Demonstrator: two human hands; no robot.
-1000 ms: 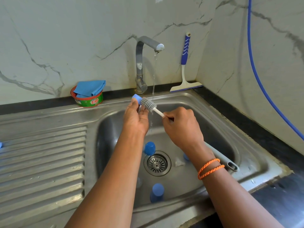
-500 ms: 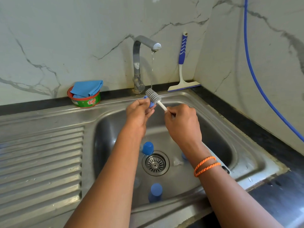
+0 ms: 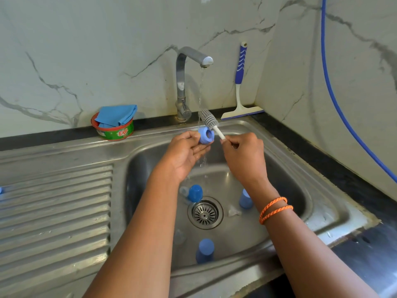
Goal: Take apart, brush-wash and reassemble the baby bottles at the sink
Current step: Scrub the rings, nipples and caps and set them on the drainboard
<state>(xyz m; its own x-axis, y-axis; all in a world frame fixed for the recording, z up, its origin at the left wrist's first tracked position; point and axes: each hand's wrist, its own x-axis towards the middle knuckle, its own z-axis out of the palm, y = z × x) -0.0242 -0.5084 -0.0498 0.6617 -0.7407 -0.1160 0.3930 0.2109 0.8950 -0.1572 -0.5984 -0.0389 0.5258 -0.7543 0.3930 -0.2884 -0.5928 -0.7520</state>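
Blue bottle ring (image 3: 205,135) sits up under the running water, its opening facing the grey bottle brush (image 3: 209,120), which tilts just above it. Down in the sink (image 3: 300,190), three blue caps (image 3: 195,193) (image 3: 245,199) (image 3: 205,250) lie scattered around the drain.

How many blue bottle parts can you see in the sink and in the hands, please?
4: a ring held by the left hand, one left of the drain, one right of it, one nearest. Arms may hide others.
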